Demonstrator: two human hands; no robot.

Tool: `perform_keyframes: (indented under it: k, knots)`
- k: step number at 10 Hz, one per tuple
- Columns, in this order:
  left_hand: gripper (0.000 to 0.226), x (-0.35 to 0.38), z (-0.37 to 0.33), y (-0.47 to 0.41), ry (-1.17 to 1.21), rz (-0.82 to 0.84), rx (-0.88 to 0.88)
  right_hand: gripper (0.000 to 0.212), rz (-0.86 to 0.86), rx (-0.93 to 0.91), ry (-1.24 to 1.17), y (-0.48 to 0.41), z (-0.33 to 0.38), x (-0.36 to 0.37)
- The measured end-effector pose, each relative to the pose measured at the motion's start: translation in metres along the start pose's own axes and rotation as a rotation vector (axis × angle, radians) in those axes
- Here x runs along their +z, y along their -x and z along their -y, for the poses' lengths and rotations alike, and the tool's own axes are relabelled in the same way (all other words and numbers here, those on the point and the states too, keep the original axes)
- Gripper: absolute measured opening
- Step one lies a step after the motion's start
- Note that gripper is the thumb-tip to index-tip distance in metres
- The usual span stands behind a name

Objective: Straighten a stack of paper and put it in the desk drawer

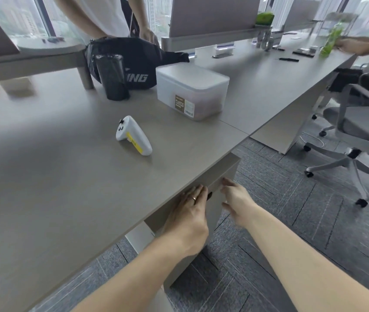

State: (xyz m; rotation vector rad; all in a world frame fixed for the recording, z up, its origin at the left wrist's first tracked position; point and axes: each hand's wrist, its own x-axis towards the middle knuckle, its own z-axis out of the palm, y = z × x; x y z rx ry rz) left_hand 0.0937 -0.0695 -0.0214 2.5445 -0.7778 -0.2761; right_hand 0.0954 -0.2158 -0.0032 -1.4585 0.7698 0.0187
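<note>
drawer (215,194) front sits just under the desk (66,176) edge, and both hands lie against it. left hand (188,219) is flat, fingers together and extended, palm on the drawer face, a ring (194,198) on one finger; it grasps nothing. right hand (235,200), just right of the left, is spread with fingers loosely extended, fingertips touching the drawer front near its upper corner. whether the drawer is fully shut, i cannot tell. paper is nowhere visible. beyond the hands, on the desk, lies a white controller (133,136); further off stand a plastic box (191,91), a dark cup (111,77) and a black bag (134,61). a chair (359,140) stands well right of the hands.
</note>
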Motion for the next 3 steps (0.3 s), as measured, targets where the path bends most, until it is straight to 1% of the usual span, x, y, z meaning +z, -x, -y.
perform_keyframes:
  k: [1, 2, 3]
  knots:
    - [0.060, -0.029, -0.013, 0.013, 0.209, 0.140, -0.056, 0.047, -0.113, -0.131, 0.026, 0.023, 0.017, -0.019]
    - [0.050, -0.089, -0.024, 0.045, 0.576, 0.187, 0.033, 0.036, -0.185, -0.477, -0.099, 0.072, 0.058, -0.040]
    - [0.031, -0.176, -0.004, 0.094, 0.768, -0.055, 0.015, 0.023, 0.022, -0.833, -0.146, 0.116, 0.125, -0.048]
